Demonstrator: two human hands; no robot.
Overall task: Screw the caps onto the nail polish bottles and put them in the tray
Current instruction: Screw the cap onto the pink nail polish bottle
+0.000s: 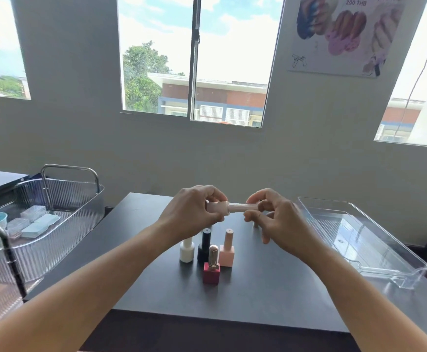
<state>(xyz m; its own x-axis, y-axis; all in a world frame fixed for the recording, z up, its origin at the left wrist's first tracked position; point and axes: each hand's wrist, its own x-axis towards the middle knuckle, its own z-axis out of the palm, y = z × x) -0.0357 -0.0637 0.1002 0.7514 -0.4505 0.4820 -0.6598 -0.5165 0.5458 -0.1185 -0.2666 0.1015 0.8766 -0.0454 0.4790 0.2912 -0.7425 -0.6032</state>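
Above the tabletop [258,295], the left hand [189,217] grips the pink bottle [217,208], lying sideways; the right hand [283,221] pinches its cap [242,207], on the right, with curled fingers [255,199].

Single view, head-worn, wide-angle. Faces forward and slightly down across dark table [270,288]. Wall [308,153] and windows [232,59] fill upper half, 12 o'clock. Close range: forearms enter from 7 and 5 o'clock. Left hand [189,217] and right hand [283,222] meet at frame centre, both gripping pale pink bottle [218,208]. Standing bottles [211,252] just below centre, toward 6 o'clock. Clear tray [359,237] at 4 o'clock, ribbed basket [67,237] at 8 o'clock. Window frames lean outward toward frame edges.
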